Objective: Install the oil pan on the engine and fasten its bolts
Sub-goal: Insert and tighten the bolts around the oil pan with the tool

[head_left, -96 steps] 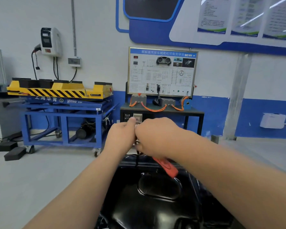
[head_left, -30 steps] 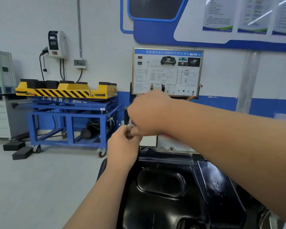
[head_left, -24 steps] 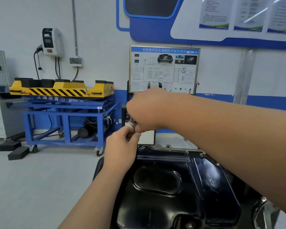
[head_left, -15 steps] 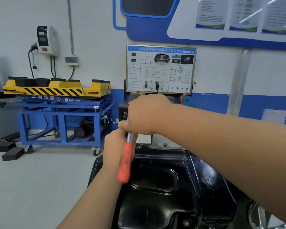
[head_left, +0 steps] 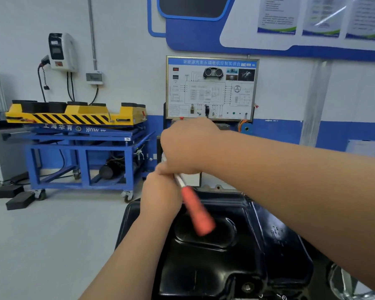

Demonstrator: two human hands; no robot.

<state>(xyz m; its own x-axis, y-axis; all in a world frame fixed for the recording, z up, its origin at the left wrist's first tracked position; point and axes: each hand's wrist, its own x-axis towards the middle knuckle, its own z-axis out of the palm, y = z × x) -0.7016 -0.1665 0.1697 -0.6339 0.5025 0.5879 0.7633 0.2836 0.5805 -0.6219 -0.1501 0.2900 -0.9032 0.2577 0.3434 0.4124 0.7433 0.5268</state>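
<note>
The black oil pan (head_left: 243, 252) lies bottom-up on the engine below my arms, with a drain plug (head_left: 247, 286) near its close edge. My right hand (head_left: 188, 146) is shut on the head of a ratchet wrench (head_left: 195, 210) with an orange handle, over the pan's far left rim. The handle is blurred and points down and to the right. My left hand (head_left: 160, 193) sits just under the right hand, fingers closed around the tool's lower part. The bolt and socket are hidden by my hands.
A blue wheeled frame carrying a yellow striped lift platform (head_left: 74, 118) stands at the left. A training panel (head_left: 211, 88) on a black stand is behind the pan. Black blocks (head_left: 20, 200) lie on the grey floor at left. A shiny metal part (head_left: 346, 284) shows at bottom right.
The orange handle has swung from pointing straight down to down and right. Earlier the two hands worked at the bolt's position with the handle out of sight.
</note>
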